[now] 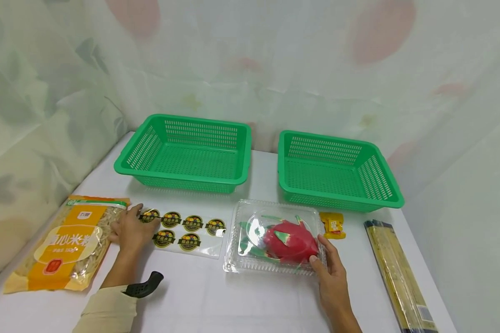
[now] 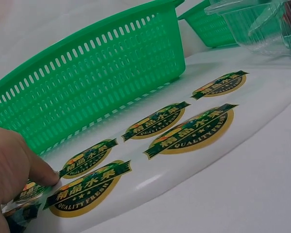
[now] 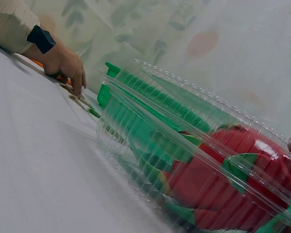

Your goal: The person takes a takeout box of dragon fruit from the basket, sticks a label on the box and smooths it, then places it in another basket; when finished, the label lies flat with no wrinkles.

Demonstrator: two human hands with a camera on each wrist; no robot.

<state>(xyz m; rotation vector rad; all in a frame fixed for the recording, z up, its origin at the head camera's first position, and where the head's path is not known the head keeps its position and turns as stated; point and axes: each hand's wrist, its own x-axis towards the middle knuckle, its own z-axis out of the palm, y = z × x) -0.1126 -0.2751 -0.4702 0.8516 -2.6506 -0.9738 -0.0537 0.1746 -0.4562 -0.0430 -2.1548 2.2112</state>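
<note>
My left hand (image 1: pixel 133 229) is at the left end of a clear sheet of round fruit stickers (image 1: pixel 189 241), its fingers bent down to the sheet. In the left wrist view, a fingertip (image 2: pixel 52 177) touches the sheet among the stickers, and a dark sticker piece (image 2: pixel 22 213) bends up beside the hand. My right hand (image 1: pixel 332 266) grips the right front corner of a lidded clear plastic box (image 1: pixel 242 259), thumb on top. A red dragon fruit (image 1: pixel 289 243) with green tips lies inside, seen through the wall in the right wrist view.
Two green plastic baskets, a left one (image 1: pixel 191 180) and a right one (image 1: pixel 341 196), stand at the back. A bag of rice noodles (image 1: pixel 66 245) lies far left. A small yellow packet (image 1: pixel 332 225) sits behind the box; a long wrapped bundle (image 1: pixel 397 273) lies far right.
</note>
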